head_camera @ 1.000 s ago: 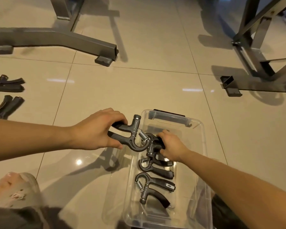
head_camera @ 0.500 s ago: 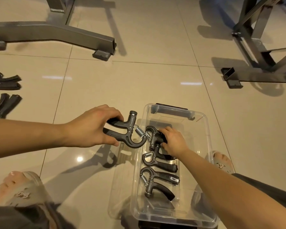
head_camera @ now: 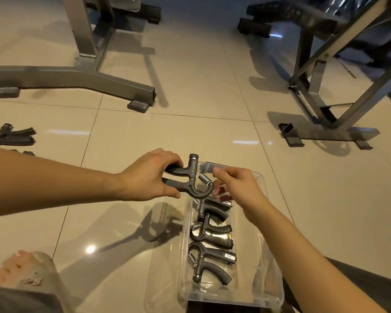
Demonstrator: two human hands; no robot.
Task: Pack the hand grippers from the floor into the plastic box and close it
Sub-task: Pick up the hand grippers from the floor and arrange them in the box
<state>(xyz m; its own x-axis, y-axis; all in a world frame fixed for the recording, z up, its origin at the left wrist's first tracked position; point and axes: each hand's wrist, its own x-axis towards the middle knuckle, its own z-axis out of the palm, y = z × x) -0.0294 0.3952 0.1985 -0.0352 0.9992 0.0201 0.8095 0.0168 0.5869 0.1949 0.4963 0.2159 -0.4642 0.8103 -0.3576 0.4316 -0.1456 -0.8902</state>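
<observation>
Right hand (head_camera: 237, 188) has lifted out of the plastic box (head_camera: 257, 263) and now hangs over its far end, fingers loosely curled, gripping nothing as far as I can make out. I see the left hand (head_camera: 149, 177) wrapped round both handles of a hand gripper (head_camera: 191, 177), held just above the box's far left corner. Three packed grippers (head_camera: 210, 236) lie in a row inside; loose grippers (head_camera: 14, 135) sit on the floor, far left.

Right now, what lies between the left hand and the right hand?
In the head view, only the hooked end and spring of the gripper that the left hand holds; the right hand is close beside it.
</observation>
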